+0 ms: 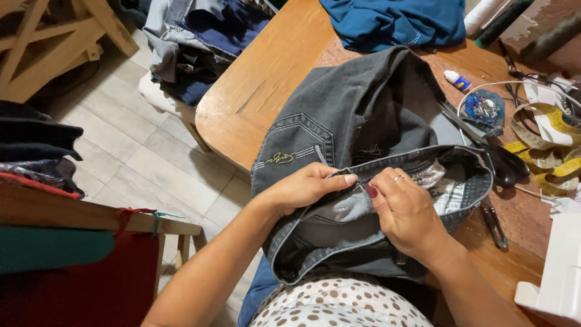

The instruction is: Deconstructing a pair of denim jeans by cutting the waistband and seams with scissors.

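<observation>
A pair of dark grey jeans (357, 109) lies on the wooden table (266, 79), waist end toward me and hanging over the table's near edge. My left hand (305, 188) pinches the top edge of the waistband from the left. My right hand (405, 209) grips the same waistband edge just to the right, its thumb almost touching the left fingers. The waist opening gapes, showing a pale pocket lining (442, 181).
Black scissors (499, 160), a small snipping tool (493, 224), a yellow tape measure (544, 142), a pin cushion (483, 109) and a small glue bottle (455, 79) lie at the right. A teal garment (393, 21) lies at the back. Clothes piled on a chair (200, 42) stand at the left.
</observation>
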